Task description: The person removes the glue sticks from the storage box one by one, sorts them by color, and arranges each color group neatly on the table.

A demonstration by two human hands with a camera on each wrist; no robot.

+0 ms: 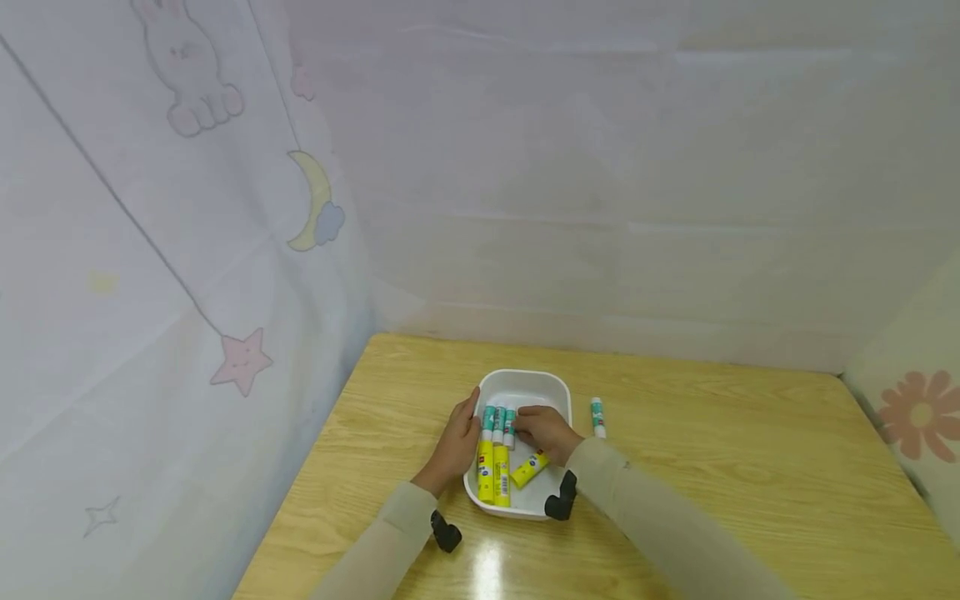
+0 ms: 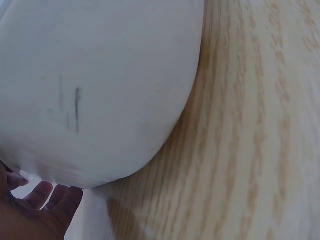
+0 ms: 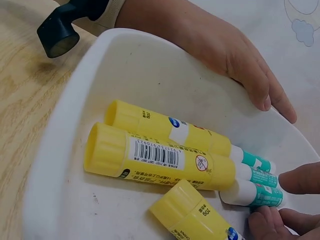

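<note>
A white plastic tray (image 1: pixel 525 374) rests on the table with glue sticks inside. My left hand (image 1: pixel 454 446) grips its left wall, thumb over the rim and fingers along the outside. Inside, two large yellow glue sticks (image 3: pixel 157 157) lie side by side against the left wall. Beyond their ends is a row of three small teal-and-white glue sticks (image 1: pixel 498 423). My right hand (image 1: pixel 546 431) reaches in and pinches the rightmost small glue stick (image 3: pixel 245 193) by its teal end. A third yellow glue stick (image 1: pixel 530 469) lies slanted beneath that hand, partly hidden by it.
One more teal-and-white glue stick (image 1: pixel 597 417) lies on the wooden table (image 1: pixel 720 450), right of the tray. A printed cloth (image 1: pixel 525 183) hangs behind the table's far edge and along the left. Black wrist cameras (image 1: pixel 447 533) are strapped to both sleeves.
</note>
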